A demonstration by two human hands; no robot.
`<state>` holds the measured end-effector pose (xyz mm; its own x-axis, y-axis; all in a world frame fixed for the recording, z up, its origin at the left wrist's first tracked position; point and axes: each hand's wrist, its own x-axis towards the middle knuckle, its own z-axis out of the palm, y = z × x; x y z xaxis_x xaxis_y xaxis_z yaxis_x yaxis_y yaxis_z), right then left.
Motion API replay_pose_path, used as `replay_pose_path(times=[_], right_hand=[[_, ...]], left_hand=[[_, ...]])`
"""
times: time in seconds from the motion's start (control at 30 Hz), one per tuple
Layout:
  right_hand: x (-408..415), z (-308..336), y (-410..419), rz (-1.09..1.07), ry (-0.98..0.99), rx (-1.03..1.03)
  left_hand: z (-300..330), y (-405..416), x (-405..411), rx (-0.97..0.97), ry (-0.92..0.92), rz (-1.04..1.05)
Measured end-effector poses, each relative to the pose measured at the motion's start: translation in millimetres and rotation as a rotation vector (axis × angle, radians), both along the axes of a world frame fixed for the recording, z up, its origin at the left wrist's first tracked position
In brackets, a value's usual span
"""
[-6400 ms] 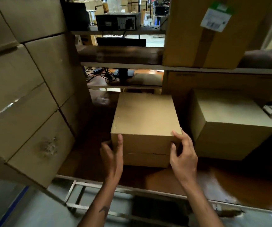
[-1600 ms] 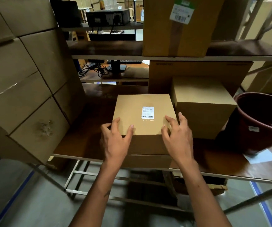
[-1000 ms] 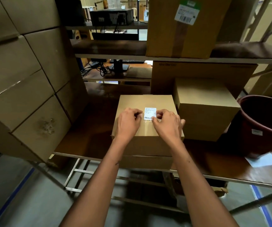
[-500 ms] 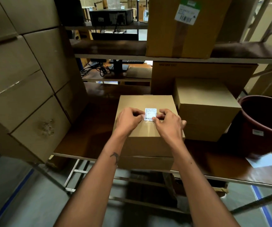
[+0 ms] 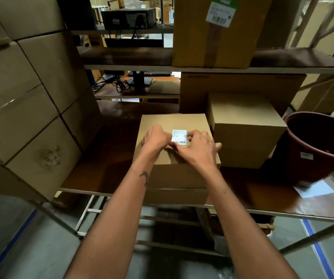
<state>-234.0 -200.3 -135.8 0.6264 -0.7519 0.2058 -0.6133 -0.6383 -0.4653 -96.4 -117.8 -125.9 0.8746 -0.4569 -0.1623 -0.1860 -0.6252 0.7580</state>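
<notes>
A brown cardboard box [image 5: 174, 121] stands at the front edge of a dark wooden shelf [image 5: 101, 168], on top of a flatter box. A small white barcode label [image 5: 179, 135] lies on its top face. My left hand [image 5: 156, 137] has its fingers curled at the label's left edge. My right hand [image 5: 198, 150] has its fingers curled at the label's right edge. Both hands pinch the label against the box top; the fingertips are partly hidden.
A second cardboard box [image 5: 242, 121] stands right beside the first. A dark red plastic pot [image 5: 319, 141] sits at the far right, over a white paper sheet [image 5: 315, 190]. Stacked cartons [image 5: 31, 97] wall off the left. A large labelled carton [image 5: 212, 37] stands on the upper shelf.
Earlier both hands gripped the box's front corners, then lay flat on its top. They have since closed in on the label and stay at its edges, barely moving.
</notes>
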Motion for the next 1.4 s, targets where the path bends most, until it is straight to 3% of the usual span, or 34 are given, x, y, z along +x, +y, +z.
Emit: replay_pose_path(times=[0.1,0.3,0.47,0.6,0.73,0.83,1.0,1.1,1.27,1.4], right_hand=[[8.3,3.0,14.1,-0.074,0.082,-0.117],[23.8,8.3,22.1,-0.150,0.068,-0.038],[25.6,5.1,28.1,-0.166,0.025,-0.119],[23.1,5.9,36.7,-0.154,0.015,-0.254],[22.3,4.0,39.5,-0.096,-0.016,-0.317],[21.6,3.8,43.7,-0.085,-0.076,-0.349],[18.0,-1.0,40.4,-0.051,-0.296,-0.462],[16.7,-5.6,36.5,-0.035,-0.300,-0.384],[12.5,-4.8,25.1,0.041,-0.355,-0.159],[0.7,6.1,7.2,0.141,-0.516,0.272]], left_hand=[[6.4,1.9,-0.3,-0.054,0.054,-0.018],[10.5,7.6,-3.5,-0.102,0.137,-0.047],[-2.3,14.2,1.0,-0.176,0.086,-0.093],[-7.8,19.9,-5.9,-0.173,-0.106,-0.039],[-9.8,19.5,-6.0,-0.170,-0.121,-0.047],[-11.1,15.7,-5.2,-0.184,-0.063,-0.049],[6.9,4.8,-8.3,-0.047,-0.023,-0.047],[7.7,-1.7,-11.7,-0.115,0.085,-0.071],[-6.4,-3.2,-14.7,-0.318,0.076,0.022],[-3.9,9.5,-18.1,-0.537,0.106,0.017]])
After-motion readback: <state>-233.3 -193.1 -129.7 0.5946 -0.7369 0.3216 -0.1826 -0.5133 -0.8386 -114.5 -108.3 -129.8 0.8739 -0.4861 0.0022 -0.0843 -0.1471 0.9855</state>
